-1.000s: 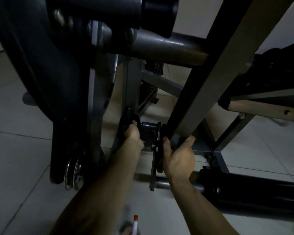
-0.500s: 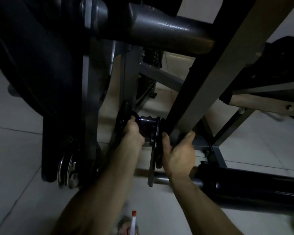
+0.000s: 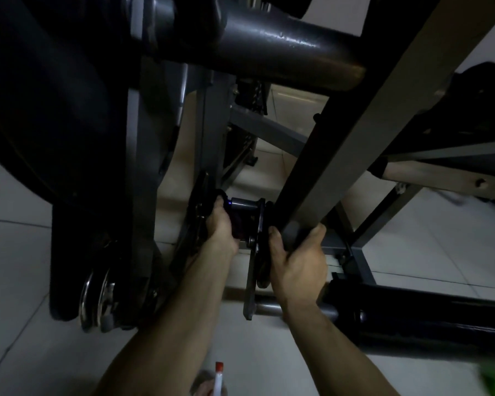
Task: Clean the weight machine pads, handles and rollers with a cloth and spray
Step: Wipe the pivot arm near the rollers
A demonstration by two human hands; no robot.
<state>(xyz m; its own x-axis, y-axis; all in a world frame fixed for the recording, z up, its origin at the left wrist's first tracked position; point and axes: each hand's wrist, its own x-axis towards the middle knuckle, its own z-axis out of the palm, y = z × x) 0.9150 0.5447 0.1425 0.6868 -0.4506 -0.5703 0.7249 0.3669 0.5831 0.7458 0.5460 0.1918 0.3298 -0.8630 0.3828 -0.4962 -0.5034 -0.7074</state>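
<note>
Grey-painted steel fills most of what we see: the weight machine (image 3: 160,132) rises from the tiled floor (image 3: 17,252), its thick round tube (image 3: 269,50) crossing at twelve o'clock and a square diagonal beam (image 3: 355,144) slanting from one o'clock down to the centre. At four o'clock a long black roller pad (image 3: 429,327) lies low on its bar, and it looks untouched at this moment. We are crouched under the frame, both bare arms reaching forward into the tight gap at the centre. Our right hand (image 3: 296,267) is clenched round the lower end of the beam, thumb on one side and fingers on the other; we judge that this grip steadies us and the linkage, not that it wipes. Our left hand (image 3: 222,224), just at nine o'clock of it, is closed on a dark cloth (image 3: 239,224) pressed against the short grey pivot roller (image 3: 245,205) between the flat link plates; the cloth is dim and mostly hidden, so we cannot tell how much of the roller it covers. That hand goes in narrow because the plates leave little room. At six o'clock the spray bottle (image 3: 218,378), white with a red tip, stands on the floor near our forearms, parked within easy reach for the next wetting.
</note>
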